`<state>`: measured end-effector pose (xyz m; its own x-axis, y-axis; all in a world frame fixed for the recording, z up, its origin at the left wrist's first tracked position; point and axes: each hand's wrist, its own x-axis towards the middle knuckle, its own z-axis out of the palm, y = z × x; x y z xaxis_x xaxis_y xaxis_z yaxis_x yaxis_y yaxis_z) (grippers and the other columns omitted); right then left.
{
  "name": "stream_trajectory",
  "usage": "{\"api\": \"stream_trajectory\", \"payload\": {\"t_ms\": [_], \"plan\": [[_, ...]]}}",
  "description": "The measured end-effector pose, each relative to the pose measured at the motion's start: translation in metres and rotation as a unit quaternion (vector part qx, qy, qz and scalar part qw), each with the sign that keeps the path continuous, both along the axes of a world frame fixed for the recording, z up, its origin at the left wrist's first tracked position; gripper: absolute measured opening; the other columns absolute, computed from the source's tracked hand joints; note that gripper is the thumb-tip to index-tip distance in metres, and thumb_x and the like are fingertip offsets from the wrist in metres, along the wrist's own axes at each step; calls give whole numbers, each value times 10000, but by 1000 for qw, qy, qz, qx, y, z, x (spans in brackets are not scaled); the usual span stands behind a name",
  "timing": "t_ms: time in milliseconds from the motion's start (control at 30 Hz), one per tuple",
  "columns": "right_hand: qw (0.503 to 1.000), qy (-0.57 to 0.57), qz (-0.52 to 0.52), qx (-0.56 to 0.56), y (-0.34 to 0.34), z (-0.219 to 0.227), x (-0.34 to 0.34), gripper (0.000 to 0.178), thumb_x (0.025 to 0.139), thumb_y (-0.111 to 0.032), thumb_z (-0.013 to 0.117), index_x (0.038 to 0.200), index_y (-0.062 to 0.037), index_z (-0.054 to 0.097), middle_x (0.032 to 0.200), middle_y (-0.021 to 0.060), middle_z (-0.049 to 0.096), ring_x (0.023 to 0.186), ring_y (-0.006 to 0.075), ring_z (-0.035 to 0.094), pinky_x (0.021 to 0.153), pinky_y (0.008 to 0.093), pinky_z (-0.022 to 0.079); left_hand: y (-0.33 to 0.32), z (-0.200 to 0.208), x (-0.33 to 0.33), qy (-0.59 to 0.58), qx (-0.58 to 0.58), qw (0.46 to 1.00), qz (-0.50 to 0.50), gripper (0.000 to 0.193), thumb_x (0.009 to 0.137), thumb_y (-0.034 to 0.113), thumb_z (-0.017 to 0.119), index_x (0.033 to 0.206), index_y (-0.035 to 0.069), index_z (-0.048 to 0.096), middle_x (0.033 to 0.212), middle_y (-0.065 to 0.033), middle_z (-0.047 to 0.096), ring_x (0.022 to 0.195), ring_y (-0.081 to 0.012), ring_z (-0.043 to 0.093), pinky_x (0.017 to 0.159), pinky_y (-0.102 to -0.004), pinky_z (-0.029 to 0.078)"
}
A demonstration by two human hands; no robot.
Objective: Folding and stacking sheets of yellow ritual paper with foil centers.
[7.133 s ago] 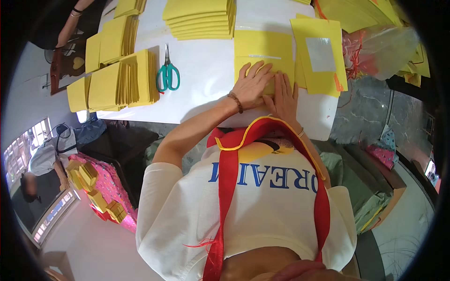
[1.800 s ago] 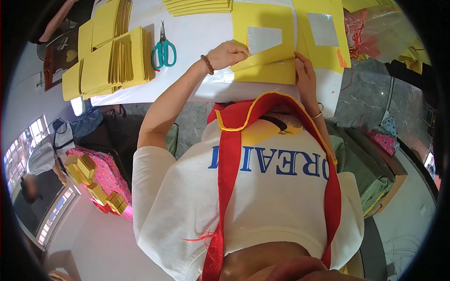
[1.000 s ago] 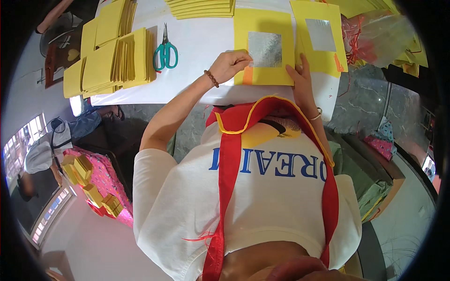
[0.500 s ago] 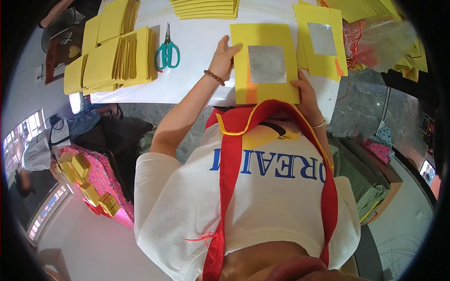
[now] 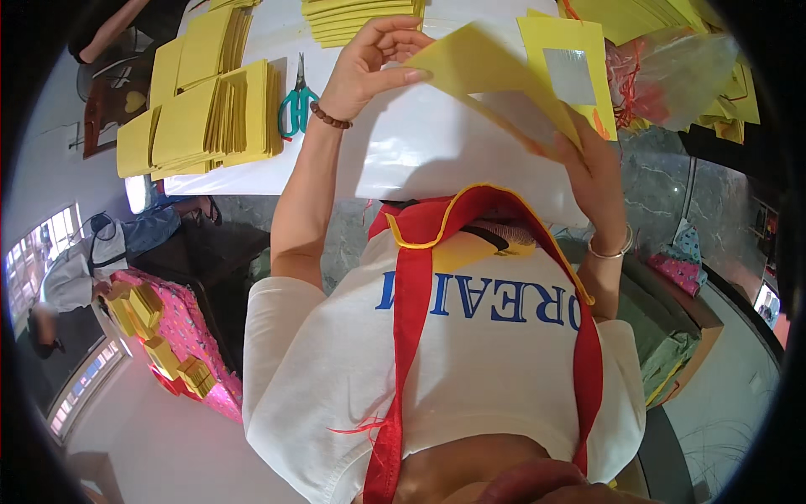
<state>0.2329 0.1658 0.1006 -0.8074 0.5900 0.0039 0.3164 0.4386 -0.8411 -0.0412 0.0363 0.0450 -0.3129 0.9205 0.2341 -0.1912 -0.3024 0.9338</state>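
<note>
Between my hands a yellow paper sheet (image 5: 495,63) with a silver square on it is raised off the table and bends as it tilts. My left hand (image 5: 374,63) pinches its left corner between thumb and fingers. At its lower right, my right hand (image 5: 594,168) grips the other end, with the fingers partly behind the paper. Beside my right hand lie more yellow sheets (image 5: 592,50) with a silver square and an orange mark. Green-handled scissors (image 5: 295,105) rest on the table, just left of my left forearm.
The white table (image 5: 403,160) carries folded yellow paper stacks (image 5: 189,118) at the left and another yellow stack (image 5: 361,21) at the far middle. A clear plastic bag (image 5: 672,76) with red strings lies far right. Another person's arm (image 5: 109,32) shows at the far left.
The sheet has been lifted from lying flat and is now tilted and bent. My left hand moved up and left to its corner; my right hand moved right and turned with it.
</note>
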Motion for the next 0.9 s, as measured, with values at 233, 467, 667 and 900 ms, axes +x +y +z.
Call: {"api": "stream_trajectory", "payload": {"t_ms": [233,467,667,900], "plan": [[967,-126,74,209,-14,-12,-21,398,819,-146,569,1211,-151,502,901,108,612,790,293,587,676,401,459,-2,-34,23,82,-166,982,-32,412,772,46,685,1160,30,549,1031,-47,618,925,-115,580,852,-261,460],[955,-109,97,260,-14,-16,-28,419,807,-210,596,1211,-165,493,863,95,622,777,286,598,641,397,460,-13,-49,25,69,-204,976,-35,371,788,99,682,1131,18,566,975,-44,640,924,-116,585,840,-256,457],[955,-165,124,212,-17,-19,-36,390,822,-221,583,1196,-171,486,793,112,637,717,305,612,617,410,460,-12,-38,29,142,-201,968,-55,405,766,142,699,1131,39,559,954,-53,649,920,-139,587,849,-275,453],[961,-194,137,143,-14,-18,-39,404,832,-252,576,1215,-166,478,793,145,632,739,333,606,642,417,461,-16,-32,34,158,-156,975,-5,647,725,159,725,1293,89,424,1178,-97,546,1073,-183,522,923,-298,417]]}}
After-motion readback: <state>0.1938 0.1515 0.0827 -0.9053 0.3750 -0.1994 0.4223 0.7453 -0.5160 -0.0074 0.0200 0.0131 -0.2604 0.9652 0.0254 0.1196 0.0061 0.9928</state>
